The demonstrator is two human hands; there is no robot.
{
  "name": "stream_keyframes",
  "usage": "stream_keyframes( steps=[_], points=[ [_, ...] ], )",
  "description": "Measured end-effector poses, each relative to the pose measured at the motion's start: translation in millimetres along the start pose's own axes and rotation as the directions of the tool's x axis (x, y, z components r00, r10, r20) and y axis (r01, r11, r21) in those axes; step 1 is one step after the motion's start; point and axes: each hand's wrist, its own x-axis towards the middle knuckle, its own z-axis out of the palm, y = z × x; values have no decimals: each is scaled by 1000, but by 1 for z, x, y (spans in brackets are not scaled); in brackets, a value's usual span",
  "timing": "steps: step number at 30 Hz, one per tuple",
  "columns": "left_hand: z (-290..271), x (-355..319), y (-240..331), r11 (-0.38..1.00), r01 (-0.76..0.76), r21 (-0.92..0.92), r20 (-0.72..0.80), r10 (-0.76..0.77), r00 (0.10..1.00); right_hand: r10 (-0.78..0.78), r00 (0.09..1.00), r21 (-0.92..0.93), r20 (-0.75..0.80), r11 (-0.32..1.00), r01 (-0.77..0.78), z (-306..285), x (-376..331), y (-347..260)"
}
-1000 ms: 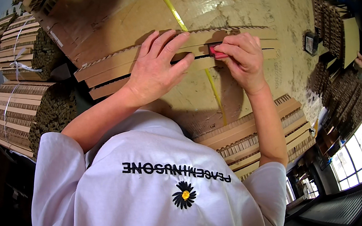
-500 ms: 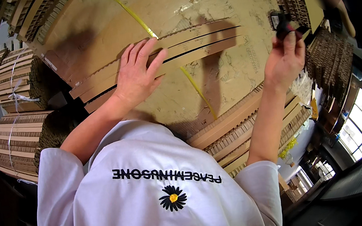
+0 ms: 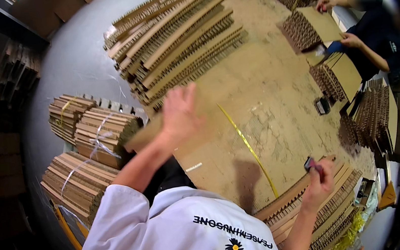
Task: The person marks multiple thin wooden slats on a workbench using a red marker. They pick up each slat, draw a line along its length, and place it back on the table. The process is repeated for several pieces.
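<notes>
1. Evidently, the left hand (image 3: 181, 115) was over the worktable's (image 3: 276, 88) left part, fingers pointing toward a pile of ridged cardboard strips (image 3: 177, 36).
2. A blurred cardboard strip (image 3: 146, 134) lay beside that hand and wrist; whether the fingers were clamped on it, I could not tell.
3. The right hand (image 3: 321, 179) was closed around a small red-and-dark tool (image 3: 310, 163), pinched between thumb and fingers, over a stack of strips (image 3: 344, 186) at the near right.
4. Between the hands, a yellow strap (image 3: 244, 140) ran along the tabletop.
5. Tied cardboard bundles (image 3: 81, 180) stood at the left.
6. Across the right side, a co-worker's hands (image 3: 351, 41) held a cardboard block (image 3: 321, 25).
</notes>
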Motion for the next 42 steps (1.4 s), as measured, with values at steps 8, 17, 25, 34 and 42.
stream_keyframes(
  steps=[8, 17, 25, 34, 42],
  points=[
    [-34, 233, -83, 926, 88, 368, -79, -63, 995, 256, 928, -56, -271, 958, -280, 21, -85, -22],
    [83, 218, -109, 849, -151, 506, -242, 308, 920, 318, 590, 48, -742, 903, -426, -21, -193, -77],
    [137, -89, 163, 622, -44, -782, 538, 709, 456, 186, 490, 15, -851, 943, -332, -84, -247, -63],
    [121, -203, 257, 649, 139, -748, 636, 641, 430, 435, 697, 312, -571, 900, -306, -87, -216, -22],
    [138, -110, 134, 529, 260, -808, 526, 448, 723, 583, 685, 661, -438, 725, -194, 52, -157, 59]
  ],
)
